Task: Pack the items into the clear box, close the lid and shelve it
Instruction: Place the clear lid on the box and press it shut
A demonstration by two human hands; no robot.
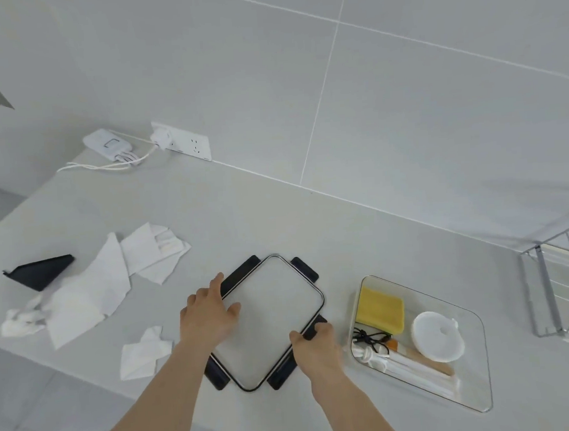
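Observation:
The clear lid with black latch flaps lies flat on the grey counter, in the middle of the view. My left hand rests on its left edge, fingers spread over the rim. My right hand grips its right edge at a black flap. To the right stands the clear box, uncovered. Inside it lie a yellow sponge, a white round disc, a black cable and white and wooden utensils.
Crumpled white tissues and a smaller one lie to the left, beside a black wedge-shaped stand. A white charger with cables and a wall socket sit at the back. A wire shelf rack stands far right.

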